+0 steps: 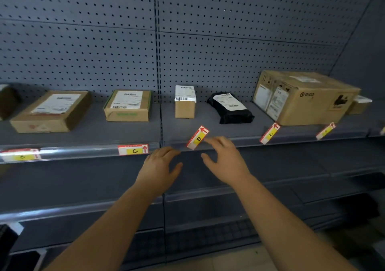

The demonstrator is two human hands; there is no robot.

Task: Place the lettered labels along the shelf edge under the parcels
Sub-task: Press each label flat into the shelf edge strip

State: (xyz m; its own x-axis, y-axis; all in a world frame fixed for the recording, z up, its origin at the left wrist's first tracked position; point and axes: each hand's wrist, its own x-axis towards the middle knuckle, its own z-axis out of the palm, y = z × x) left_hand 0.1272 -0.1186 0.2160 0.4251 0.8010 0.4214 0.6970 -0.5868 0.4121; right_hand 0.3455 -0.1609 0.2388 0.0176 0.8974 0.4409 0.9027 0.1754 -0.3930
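Note:
A red and white label marked D [197,138] lies tilted on the grey shelf [125,131], below a small upright carton [185,102]. My right hand [224,156] reaches toward it, fingertips almost at its right edge, holding nothing. My left hand [160,166] hovers open just below the shelf edge, left of label D. Label C [133,149] sits flat in the edge strip [83,153]. Another label [20,155] sits in the strip at far left. Labels E [269,133] and F [325,131] lie tilted on the shelf at right.
Parcels line the shelf: two flat cartons [52,110] [128,105], a black bag [230,108], and a large carton [304,97]. Pegboard [104,41] backs the shelf. Lower shelves [270,185] run beneath my arms.

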